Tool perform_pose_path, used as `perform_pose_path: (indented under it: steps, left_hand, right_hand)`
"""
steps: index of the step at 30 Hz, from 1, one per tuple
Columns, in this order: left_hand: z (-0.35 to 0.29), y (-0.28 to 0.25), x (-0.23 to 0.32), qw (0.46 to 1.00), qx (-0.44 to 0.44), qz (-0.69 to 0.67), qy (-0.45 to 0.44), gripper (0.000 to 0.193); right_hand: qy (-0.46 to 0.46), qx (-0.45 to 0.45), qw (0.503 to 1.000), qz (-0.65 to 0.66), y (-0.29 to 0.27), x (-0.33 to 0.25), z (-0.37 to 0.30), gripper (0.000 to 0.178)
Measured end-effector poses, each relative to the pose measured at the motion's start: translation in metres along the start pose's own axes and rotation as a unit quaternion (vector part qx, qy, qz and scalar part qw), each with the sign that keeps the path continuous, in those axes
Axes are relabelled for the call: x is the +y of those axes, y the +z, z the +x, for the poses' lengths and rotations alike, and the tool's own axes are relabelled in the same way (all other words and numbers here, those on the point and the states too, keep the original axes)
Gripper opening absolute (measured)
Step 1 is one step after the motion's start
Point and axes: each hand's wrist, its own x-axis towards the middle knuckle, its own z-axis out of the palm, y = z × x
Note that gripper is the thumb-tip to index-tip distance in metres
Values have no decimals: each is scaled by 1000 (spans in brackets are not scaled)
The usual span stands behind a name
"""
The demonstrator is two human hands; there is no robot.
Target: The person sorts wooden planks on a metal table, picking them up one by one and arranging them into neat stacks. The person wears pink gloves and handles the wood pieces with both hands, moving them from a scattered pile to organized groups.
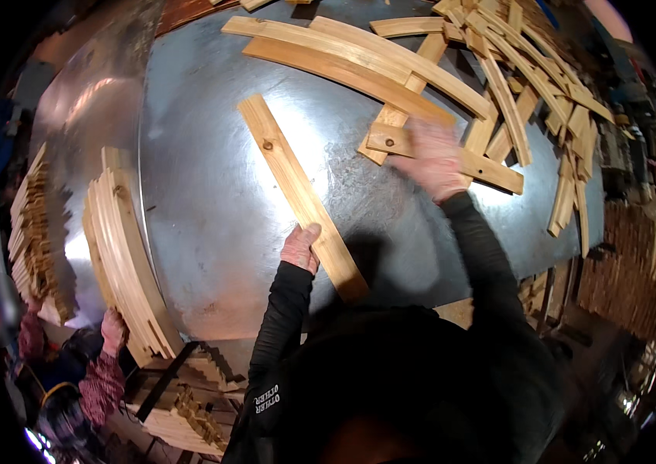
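The left hand (301, 247) rests against the left edge of a straight wooden slat (301, 193), fingers curled onto it near its lower end. The slat lies flat on the metal table (204, 216), running diagonally up and away from the hand. The right hand (432, 158) is blurred; it lies on a short knotted board (490, 170) at the edge of a pile of curved slats (514, 85). Whether it grips cannot be determined. A co-worker's hand (114, 329) touches a stack of curved pieces (123, 255) at the table's left edge.
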Motion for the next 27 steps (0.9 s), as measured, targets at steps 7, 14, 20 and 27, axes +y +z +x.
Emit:
perform_pose_path:
  steps: [7,14,20,27]
  left_hand:
    - [-5,0,-51,988,99,88,77,43]
    - [4,70,-104,988,61,-107,98,42]
    - [7,76,-95,984,148,-53,80,49]
    - [2,52,-98,967,233,43,89,50]
  right_hand:
    - [31,-146,989,-20,17,92,-22,80]
    - [-110,-265,939,187,37,-62,-8,85]
    - [64,-110,991,30,45,79,90,90]
    - [39,-223,968,106,16,33,77,87]
